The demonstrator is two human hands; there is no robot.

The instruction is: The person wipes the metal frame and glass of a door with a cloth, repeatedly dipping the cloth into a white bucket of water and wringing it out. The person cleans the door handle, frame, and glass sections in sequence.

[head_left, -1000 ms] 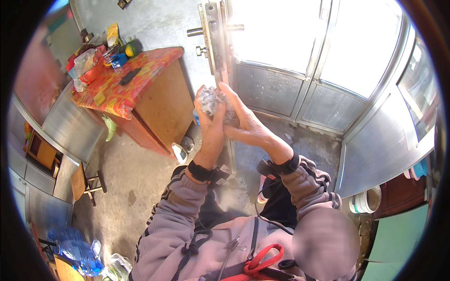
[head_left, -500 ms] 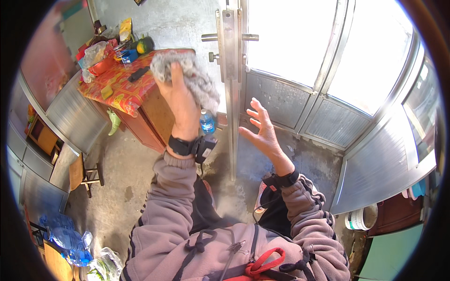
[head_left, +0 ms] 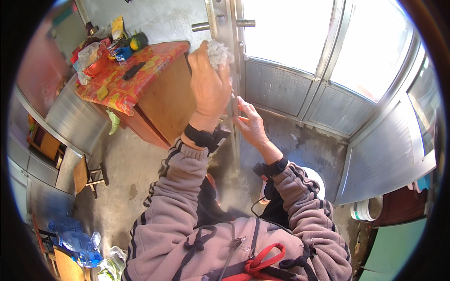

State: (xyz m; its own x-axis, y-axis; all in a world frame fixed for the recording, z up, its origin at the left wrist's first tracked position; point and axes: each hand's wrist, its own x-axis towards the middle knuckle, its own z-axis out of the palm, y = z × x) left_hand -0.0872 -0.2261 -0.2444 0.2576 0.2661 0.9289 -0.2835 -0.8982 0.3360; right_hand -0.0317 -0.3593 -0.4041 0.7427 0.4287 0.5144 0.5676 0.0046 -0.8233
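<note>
My left hand (head_left: 208,89) is raised and closed around a crumpled grey-white cloth (head_left: 218,52), pressing it against the edge of an open metal door (head_left: 228,42) just below its lever handles (head_left: 246,22). My right hand (head_left: 251,124) grips the same door edge lower down, fingers wrapped around it. Both wrists wear black bands, and grey striped sleeves cover both arms.
A wooden cabinet (head_left: 164,98) with a red patterned cover (head_left: 124,82) and several small items stands to the left of the door. Glazed metal door panels (head_left: 328,70) fill the right. A white bucket (head_left: 365,210) sits lower right; blue plastic bottles (head_left: 75,241) lie lower left.
My left hand brought the cloth from above the cabinet onto the door edge. My right hand went from open in the air to gripping the door edge.
</note>
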